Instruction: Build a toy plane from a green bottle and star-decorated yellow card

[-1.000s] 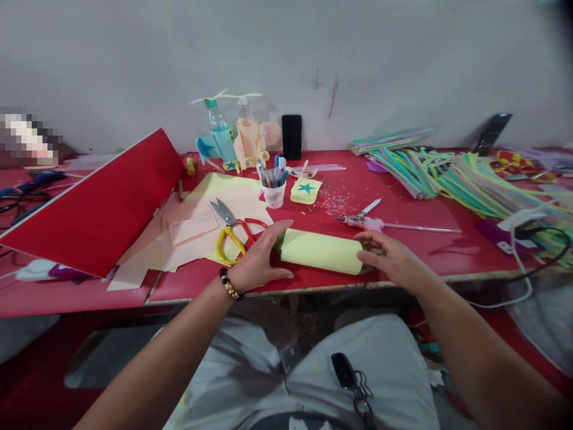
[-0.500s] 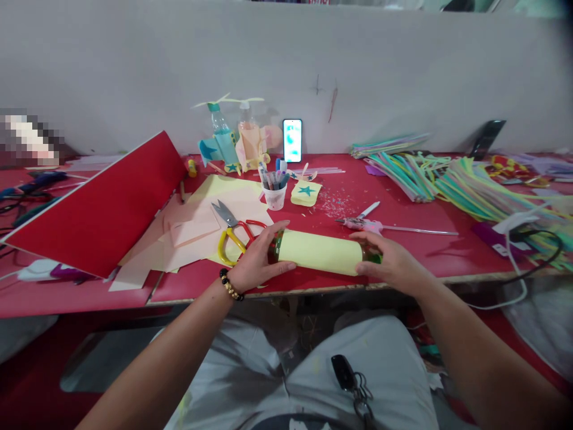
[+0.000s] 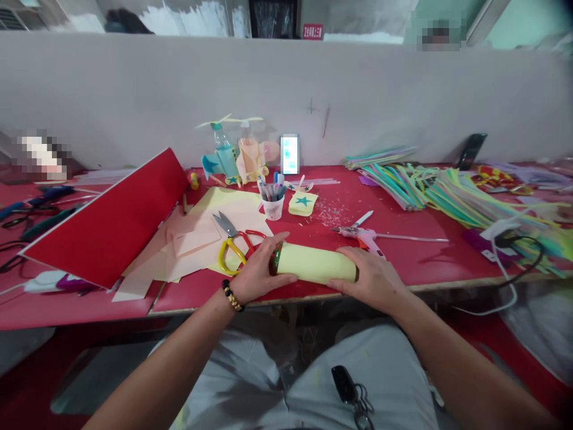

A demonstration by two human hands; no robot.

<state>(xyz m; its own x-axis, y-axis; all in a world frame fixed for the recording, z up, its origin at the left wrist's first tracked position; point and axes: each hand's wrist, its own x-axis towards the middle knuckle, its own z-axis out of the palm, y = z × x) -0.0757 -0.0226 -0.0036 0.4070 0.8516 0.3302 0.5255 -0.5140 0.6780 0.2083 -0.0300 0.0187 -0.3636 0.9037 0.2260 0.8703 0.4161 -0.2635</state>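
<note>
Grasps paper-wrapped bottle at both ends, with fingers of left hand and of right hand curved around. Lies sideways between the fingers, near front edge of red table. Shows scissors beside left fingers, glue gun beyond right fingers, marker cup beyond left fingertips.

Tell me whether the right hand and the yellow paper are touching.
Touching: the head view shows the right hand around one end of the yellow paper, thumb lying across it.

Your single camera sits at your head, looking forward and down across the red table to the wall, close above your lap.
</note>
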